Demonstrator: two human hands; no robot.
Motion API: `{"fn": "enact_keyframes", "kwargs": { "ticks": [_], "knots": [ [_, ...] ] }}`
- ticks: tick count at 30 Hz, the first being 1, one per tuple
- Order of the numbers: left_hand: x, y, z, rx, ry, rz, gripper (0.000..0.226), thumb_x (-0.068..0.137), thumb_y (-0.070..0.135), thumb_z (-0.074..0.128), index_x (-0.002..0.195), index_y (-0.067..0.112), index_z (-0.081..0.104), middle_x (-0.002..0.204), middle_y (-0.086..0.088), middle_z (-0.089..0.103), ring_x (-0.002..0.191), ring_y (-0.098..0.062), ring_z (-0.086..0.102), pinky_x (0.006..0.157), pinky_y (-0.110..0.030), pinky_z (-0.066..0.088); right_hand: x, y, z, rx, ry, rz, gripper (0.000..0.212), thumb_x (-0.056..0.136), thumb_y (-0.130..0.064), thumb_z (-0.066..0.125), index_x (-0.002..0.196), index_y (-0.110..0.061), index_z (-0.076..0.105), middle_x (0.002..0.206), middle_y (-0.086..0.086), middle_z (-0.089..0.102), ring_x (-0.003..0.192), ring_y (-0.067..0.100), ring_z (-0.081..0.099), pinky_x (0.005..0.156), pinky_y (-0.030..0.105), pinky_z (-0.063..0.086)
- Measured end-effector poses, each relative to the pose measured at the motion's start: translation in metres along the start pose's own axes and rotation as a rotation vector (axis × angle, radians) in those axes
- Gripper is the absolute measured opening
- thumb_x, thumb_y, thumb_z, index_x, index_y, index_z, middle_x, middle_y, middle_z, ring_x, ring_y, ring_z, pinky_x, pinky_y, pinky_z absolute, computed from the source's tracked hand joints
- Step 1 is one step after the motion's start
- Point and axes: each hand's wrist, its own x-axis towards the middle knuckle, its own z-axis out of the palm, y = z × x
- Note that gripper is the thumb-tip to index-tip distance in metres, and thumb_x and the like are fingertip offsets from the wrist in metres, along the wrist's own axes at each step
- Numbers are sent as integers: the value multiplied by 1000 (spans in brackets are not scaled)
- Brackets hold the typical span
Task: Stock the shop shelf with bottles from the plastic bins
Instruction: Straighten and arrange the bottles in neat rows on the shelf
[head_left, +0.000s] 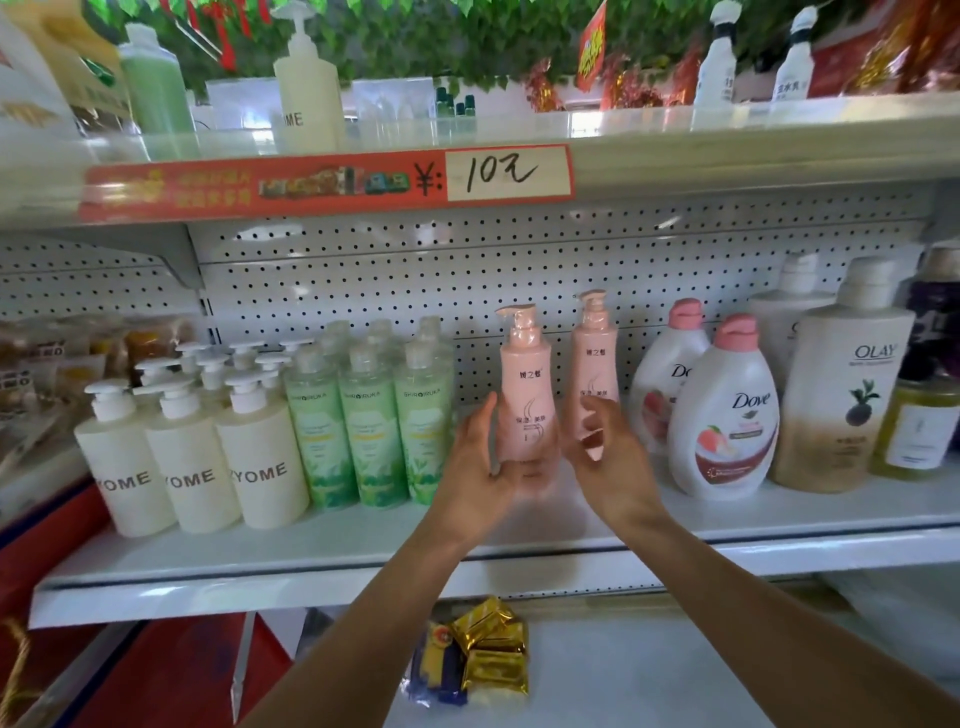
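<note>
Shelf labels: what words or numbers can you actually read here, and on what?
"10元" on the price strip.
"YOME", first letter cut off, on the cream pump bottles.
"SHIROIRUKA" on the green bottles.
"Dove" on the white bottle.
"OLAY" on the beige bottle.
Pink bottles: print unreadable.

Gold foil packets (493, 652) below; red price sign (327, 182) above.
</note>
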Motion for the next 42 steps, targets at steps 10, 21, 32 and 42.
{"fn": "enact_keyframes", "kwargs": {
  "ticks": [10, 21, 32, 42],
  "knots": [
    [15, 17, -2, 90, 168, 76, 84, 90, 20, 65, 154, 23, 11, 159, 2, 23, 144, -14, 26, 117, -43, 29, 42, 14, -24, -100, -37, 139, 43, 93, -8, 55, 133, -8, 40, 131, 16, 46, 124, 30, 43, 84, 24, 30],
    [27, 35, 4, -21, 162, -10, 78, 87, 11, 67, 150, 19, 22, 139, 2, 51, 117, -10, 54, 106, -41, 44, 37, 18, -22, -121, 100, 47, 42, 93, -16, 58, 131, -7, 45, 127, 18, 50, 120, 32, 47, 93, 35, 38],
    [5, 2, 26, -180, 168, -128, 53, 81, 3, 65, 127, 17, 43, 119, 3, 52, 101, -1, 55, 84, -14, 49, 7, 4, 26, 14, -184, -52, 34, 86, -30, 69, 114, -19, 52, 104, -4, 67, 90, 15, 65, 79, 36, 55],
    [47, -7, 25, -337, 200, -327, 38, 100, 19, 43, 137, 23, 39, 126, -6, 59, 106, -20, 62, 88, -27, 48, 40, -1, 63, -146, -165, -22, 33, 93, -19, 56, 123, -7, 48, 116, 15, 56, 104, 31, 57, 86, 39, 49]
  ]
}}
